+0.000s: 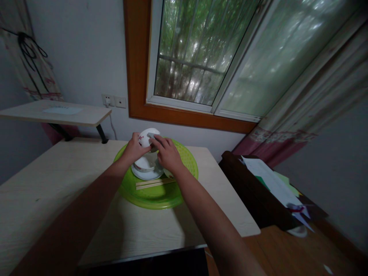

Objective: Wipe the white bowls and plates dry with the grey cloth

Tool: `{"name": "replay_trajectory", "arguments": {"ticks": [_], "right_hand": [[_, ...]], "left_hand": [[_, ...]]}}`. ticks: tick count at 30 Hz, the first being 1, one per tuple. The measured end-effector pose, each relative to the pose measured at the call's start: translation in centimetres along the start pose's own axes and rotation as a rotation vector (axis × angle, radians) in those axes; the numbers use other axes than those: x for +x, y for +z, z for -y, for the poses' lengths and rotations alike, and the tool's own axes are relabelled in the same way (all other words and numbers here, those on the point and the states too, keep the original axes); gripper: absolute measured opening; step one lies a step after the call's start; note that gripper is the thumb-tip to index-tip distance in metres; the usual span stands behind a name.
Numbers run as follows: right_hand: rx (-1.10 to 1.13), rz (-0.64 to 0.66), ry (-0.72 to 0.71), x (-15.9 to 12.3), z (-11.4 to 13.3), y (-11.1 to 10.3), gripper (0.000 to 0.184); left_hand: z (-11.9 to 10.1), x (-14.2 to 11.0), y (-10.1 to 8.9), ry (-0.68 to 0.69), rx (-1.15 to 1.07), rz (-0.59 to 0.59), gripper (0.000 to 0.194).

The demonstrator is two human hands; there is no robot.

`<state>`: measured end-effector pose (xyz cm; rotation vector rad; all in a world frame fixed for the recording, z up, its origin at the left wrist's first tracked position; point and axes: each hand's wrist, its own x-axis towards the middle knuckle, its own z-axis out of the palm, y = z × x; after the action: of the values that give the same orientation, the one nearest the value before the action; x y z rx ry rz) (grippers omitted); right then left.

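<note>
Tilted above the green tray [161, 201], a white bowl [144, 138] with small red flower marks is held by its side in my left hand [135, 148]. My right hand [169, 154] is closed at the bowl's right side, its fingers on a pale grey thin piece [151, 135] that looks like a cloth and lies against the bowl. Below the hands, another white bowl [143, 164] rests on a white plate [146, 176] on the tray. Light wooden chopsticks [153, 184] lie in front of the plate. A further bowl [168, 173] is partly hidden beneath my right wrist.
The tray stands on a pale wooden table [94, 168]. At the left rear is a raised shelf [57, 113] with a paper on it. Behind are a wall socket [107, 100] and a window [198, 57]. Papers lie on dark furniture [241, 184] to the right.
</note>
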<state>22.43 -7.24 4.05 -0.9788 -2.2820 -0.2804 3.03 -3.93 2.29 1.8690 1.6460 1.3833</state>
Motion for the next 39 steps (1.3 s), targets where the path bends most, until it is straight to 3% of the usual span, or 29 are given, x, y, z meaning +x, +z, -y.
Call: {"name": "replay_trajectory", "arguments": {"ticks": [8,15,19,30,39], "right_hand": [[-0.013,0.031,-0.066,-0.1,0.1,0.0,0.067],[0.049,-0.041,0.085,0.1,-0.4,0.2,0.075],[0.094,-0.091,0.123,0.1,-0.9,0.6,0.065],[0.100,-0.057,-0.095,0.2,0.3,-0.1,0.047],[0.192,-0.182,0.152,0.3,-1.3,0.8,0.047]], "left_hand": [[0.0,0.0,-0.1,0.005,0.017,0.013,0.060],[-0.1,0.0,-0.2,0.012,0.027,-0.001,0.068],[-0.1,-0.1,-0.2,0.036,0.027,0.030,0.067],[-0.7,-0.5,-0.4,0.066,0.015,0.122,0.060],[-0.3,-0.3,-0.1,0.036,0.030,0.046,0.069]]}}
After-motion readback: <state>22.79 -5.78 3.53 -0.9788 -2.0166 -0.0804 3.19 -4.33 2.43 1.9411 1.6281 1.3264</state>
